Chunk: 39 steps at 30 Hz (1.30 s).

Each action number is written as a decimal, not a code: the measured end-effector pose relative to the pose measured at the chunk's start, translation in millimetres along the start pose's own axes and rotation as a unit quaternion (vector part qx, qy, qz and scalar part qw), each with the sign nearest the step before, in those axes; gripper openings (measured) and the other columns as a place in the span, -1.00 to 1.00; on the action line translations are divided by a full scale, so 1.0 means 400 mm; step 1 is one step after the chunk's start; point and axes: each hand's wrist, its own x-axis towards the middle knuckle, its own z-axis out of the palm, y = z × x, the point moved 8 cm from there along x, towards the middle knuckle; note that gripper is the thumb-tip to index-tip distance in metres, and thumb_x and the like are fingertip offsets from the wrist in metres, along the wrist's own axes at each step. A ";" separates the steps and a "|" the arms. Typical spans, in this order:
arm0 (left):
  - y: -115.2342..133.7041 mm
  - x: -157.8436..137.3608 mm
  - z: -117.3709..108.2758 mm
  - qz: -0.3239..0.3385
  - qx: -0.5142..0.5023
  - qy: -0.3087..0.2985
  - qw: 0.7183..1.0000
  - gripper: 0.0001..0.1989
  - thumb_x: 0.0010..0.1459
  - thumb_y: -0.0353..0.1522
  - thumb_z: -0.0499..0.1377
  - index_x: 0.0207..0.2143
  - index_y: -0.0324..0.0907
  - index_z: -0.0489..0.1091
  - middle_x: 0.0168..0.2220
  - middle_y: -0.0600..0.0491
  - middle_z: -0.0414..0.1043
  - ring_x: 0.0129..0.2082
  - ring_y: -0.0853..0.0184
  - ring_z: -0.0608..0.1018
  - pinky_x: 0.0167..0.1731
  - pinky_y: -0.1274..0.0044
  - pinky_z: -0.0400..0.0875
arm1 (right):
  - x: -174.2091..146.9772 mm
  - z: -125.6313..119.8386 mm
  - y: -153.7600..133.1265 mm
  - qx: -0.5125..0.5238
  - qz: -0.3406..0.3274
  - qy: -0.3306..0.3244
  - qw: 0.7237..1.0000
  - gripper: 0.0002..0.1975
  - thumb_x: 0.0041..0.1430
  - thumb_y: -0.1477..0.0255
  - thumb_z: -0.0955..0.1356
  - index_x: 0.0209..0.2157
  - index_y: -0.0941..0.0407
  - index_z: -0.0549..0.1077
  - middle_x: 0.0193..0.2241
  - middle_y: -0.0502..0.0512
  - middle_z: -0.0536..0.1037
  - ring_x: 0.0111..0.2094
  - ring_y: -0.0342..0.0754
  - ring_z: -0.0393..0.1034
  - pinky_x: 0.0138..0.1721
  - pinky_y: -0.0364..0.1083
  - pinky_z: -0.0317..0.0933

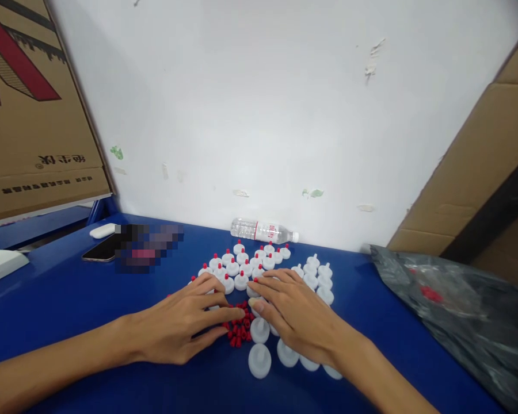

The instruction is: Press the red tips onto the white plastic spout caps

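Note:
My left hand [185,322] reaches in from the left, its fingers apart and its fingertips at a small heap of red caps [239,332]. Over the white nozzle lids my right hand [296,310] lies with fingers stretched out, covering some of them. Behind both hands stand several white lids with red tips [241,280]. Lids without red tips [259,361] are around and under my right hand, with more bare-nozzled lids [325,295] beyond it to the right. Neither hand visibly grips anything.
A clear plastic bottle [265,231] lies along the wall on the blue table [164,385]. To the left are a phone [101,249] and a white case [103,231]. A dark plastic bag [470,322] lies at the right. Cardboard [38,132] stands at the left.

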 end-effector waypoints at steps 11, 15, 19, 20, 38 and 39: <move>-0.019 -0.010 -0.021 -0.036 0.010 0.050 0.998 -0.66 0.32 -0.49 0.07 0.12 -0.13 0.34 -0.20 -0.03 0.46 -0.19 0.21 0.42 -0.09 0.32 0.28 | 0.005 -0.078 -0.040 -0.046 -0.051 0.117 0.991 -0.91 0.36 0.40 0.34 -0.12 0.07 0.42 -0.18 0.06 0.56 -0.20 -0.02 0.45 -0.14 0.01 0.26; -0.027 -0.015 -0.052 -0.053 0.005 0.128 0.990 -0.75 0.30 -0.48 0.11 0.02 -0.18 0.35 -0.23 -0.03 0.45 -0.21 0.22 0.40 -0.14 0.34 0.28 | 0.001 -0.054 -0.096 -0.084 -0.139 0.117 0.980 -0.91 0.38 0.50 0.29 -0.10 0.12 0.39 -0.17 0.07 0.57 -0.20 -0.05 0.47 -0.17 -0.04 0.26; -0.019 -0.014 -0.051 -0.038 -0.006 0.131 0.991 -0.84 0.31 -0.43 0.15 -0.06 -0.19 0.34 -0.27 -0.02 0.44 -0.26 0.24 0.39 -0.20 0.37 0.28 | -0.011 -0.059 -0.157 -0.100 -0.204 0.174 0.958 -0.89 0.39 0.57 0.26 -0.19 0.16 0.41 -0.24 0.05 0.60 -0.19 -0.07 0.49 -0.18 -0.07 0.26; -0.016 -0.015 -0.047 -0.030 -0.009 0.125 0.992 -0.87 0.32 -0.43 0.14 -0.08 -0.19 0.34 -0.27 -0.01 0.43 -0.26 0.24 0.39 -0.20 0.38 0.28 | -0.013 -0.061 -0.169 -0.101 -0.212 0.188 0.954 -0.87 0.39 0.58 0.25 -0.22 0.16 0.42 -0.24 0.04 0.61 -0.20 -0.08 0.49 -0.19 -0.07 0.27; -0.012 -0.022 -0.080 0.011 -0.092 0.146 0.985 -0.80 0.29 -0.56 -0.12 -0.37 -0.17 0.14 -0.43 0.05 0.23 -0.37 0.27 0.28 -0.26 0.34 0.18 | -0.036 -0.078 -0.183 -0.217 -0.284 0.247 0.901 -0.88 0.31 0.54 0.32 -0.29 0.09 0.48 -0.23 0.06 0.65 -0.05 0.00 0.50 -0.02 -0.02 0.30; -0.023 -0.028 -0.090 0.005 -0.097 0.165 0.982 -0.79 0.29 -0.56 -0.13 -0.39 -0.16 0.12 -0.46 0.07 0.19 -0.38 0.28 0.28 -0.26 0.35 0.18 | -0.037 -0.092 -0.158 -0.224 -0.267 0.249 0.903 -0.86 0.33 0.57 0.30 -0.26 0.10 0.48 -0.21 0.07 0.65 -0.04 0.00 0.50 -0.03 -0.02 0.30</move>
